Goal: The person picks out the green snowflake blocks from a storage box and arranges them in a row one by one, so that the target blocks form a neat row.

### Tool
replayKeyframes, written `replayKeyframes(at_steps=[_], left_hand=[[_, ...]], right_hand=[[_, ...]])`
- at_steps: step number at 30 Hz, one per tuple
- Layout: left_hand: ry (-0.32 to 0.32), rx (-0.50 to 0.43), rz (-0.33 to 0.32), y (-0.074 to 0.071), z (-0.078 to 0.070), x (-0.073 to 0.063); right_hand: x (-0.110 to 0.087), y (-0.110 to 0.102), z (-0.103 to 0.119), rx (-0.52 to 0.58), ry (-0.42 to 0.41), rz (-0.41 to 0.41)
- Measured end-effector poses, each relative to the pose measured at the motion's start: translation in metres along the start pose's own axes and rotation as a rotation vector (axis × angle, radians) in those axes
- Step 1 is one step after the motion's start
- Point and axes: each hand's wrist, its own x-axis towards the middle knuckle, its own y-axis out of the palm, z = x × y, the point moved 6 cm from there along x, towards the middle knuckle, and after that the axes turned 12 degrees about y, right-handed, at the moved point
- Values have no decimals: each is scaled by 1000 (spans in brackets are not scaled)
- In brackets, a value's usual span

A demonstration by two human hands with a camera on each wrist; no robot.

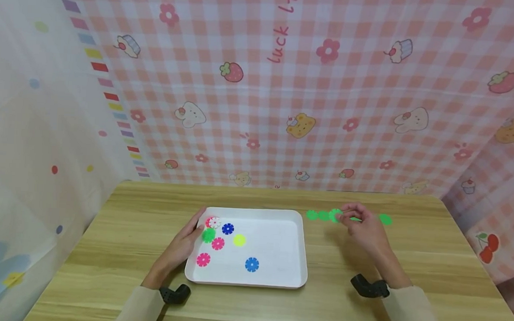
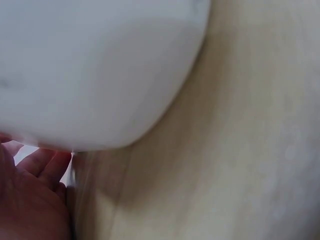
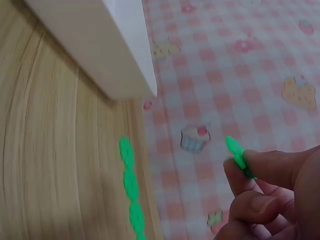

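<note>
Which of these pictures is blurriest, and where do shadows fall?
Left wrist view: the blurriest, with the white tray soft-edged, a dark shadow on the table beside it, and the left hand dim; head view: much sharper, with a soft shadow below the right hand; right wrist view: fairly clear, the pinched green disc bright.

"Where could a hand pass?"
"Across the near middle of the table (image 1: pixel 249 310), or between the tray (image 1: pixel 278 246) and the right hand (image 1: pixel 366 229)."
"What's in the way at far right?"
"A row of green discs (image 1: pixel 323 216), partly behind the right hand pinching another disc (image 1: pixel 335 215). Checked cloth (image 1: pixel 257 151) rises beyond."
"Inside the tray?"
"Room on the right; loose discs (image 1: pixel 218 244) crowd the left, where the left hand (image 1: pixel 185 241) holds the rim."
</note>
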Motion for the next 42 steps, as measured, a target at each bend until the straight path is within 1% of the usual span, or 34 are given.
replayKeyframes(at_steps=[6, 12, 15, 20, 23, 28, 30, 33, 37, 42], left_hand=[[-3, -1, -4, 0, -1, 0], [-4, 1, -2, 0, 0, 0], [-4, -3, 0, 1, 1, -1], [-5, -5, 3, 1, 2, 0], [0, -2, 0, 1, 2, 0], [10, 1, -2, 1, 1, 0], [6, 1, -1, 1, 1, 0], [-7, 0, -2, 1, 1, 0], [-16, -1, -6, 1, 0, -1], [-12, 6, -8, 0, 0, 0]], right_hand=[[0, -38, -23, -8, -7, -88], [8, -72, -48, -5, 24, -178], [13, -88, -61, 20, 59, -208], [21, -111, -82, 105, 119, -247], [26, -121, -93, 135, 133, -279], [35, -129, -113, 175, 188, -340], [39, -129, -120, 191, 215, -367], [44, -128, -127, 199, 225, -423], [50, -123, -127, 156, 205, -471], [51, -118, -123, 88, 210, -498]])
